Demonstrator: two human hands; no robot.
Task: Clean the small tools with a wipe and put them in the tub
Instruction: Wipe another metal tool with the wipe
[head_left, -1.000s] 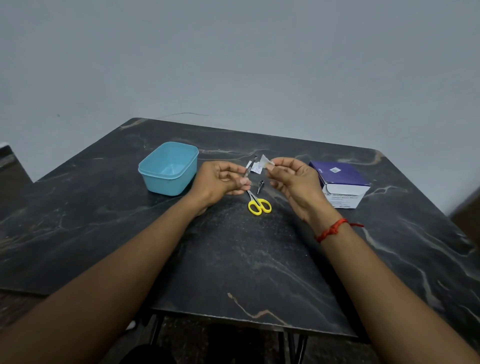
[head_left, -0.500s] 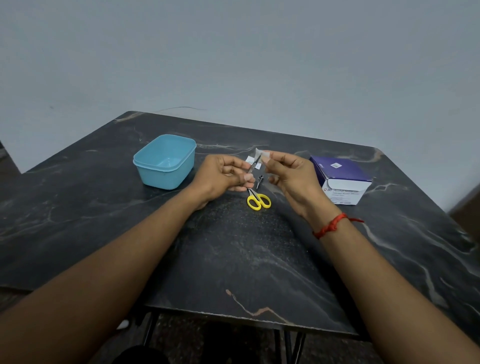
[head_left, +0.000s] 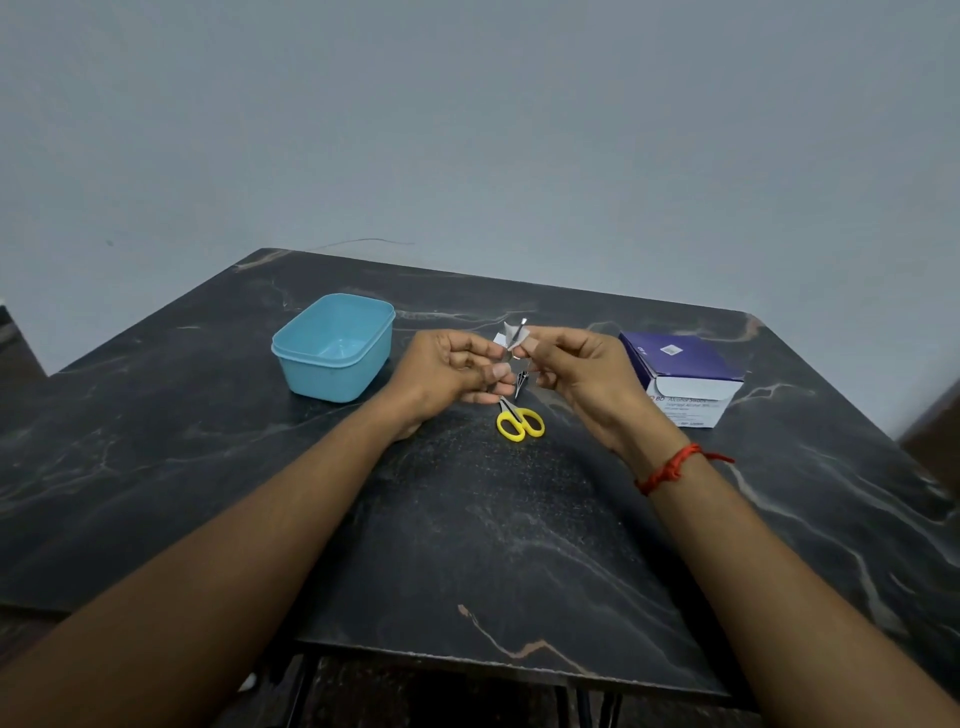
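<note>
We see a slim metal tool (head_left: 522, 326) held up above the middle of the table (head_left: 467, 545), between the two hands. Its long axis runs steeply upward, leaning a little to the right and away, with the bright tip uppermost and the lower end hidden in the left hand (head_left: 447, 371). That hand pinches the tool's lower part between curled fingers and thumb, knuckles facing us, forearm reaching in from the near left. The right hand (head_left: 582, 369) faces it from the right, its fingertips pinching a small white wipe (head_left: 505, 339) folded round the tool just below the tip; a red thread (head_left: 670, 467) circles that wrist.

Under the hands lie yellow-handled scissors (head_left: 521, 423), handles nearest us, blades pointing away and left, beside a small dark pointed tool (head_left: 521, 382) we cannot identify. The blue tub (head_left: 335, 358) stands to the left, the purple and white box (head_left: 680, 364) to the right.
</note>
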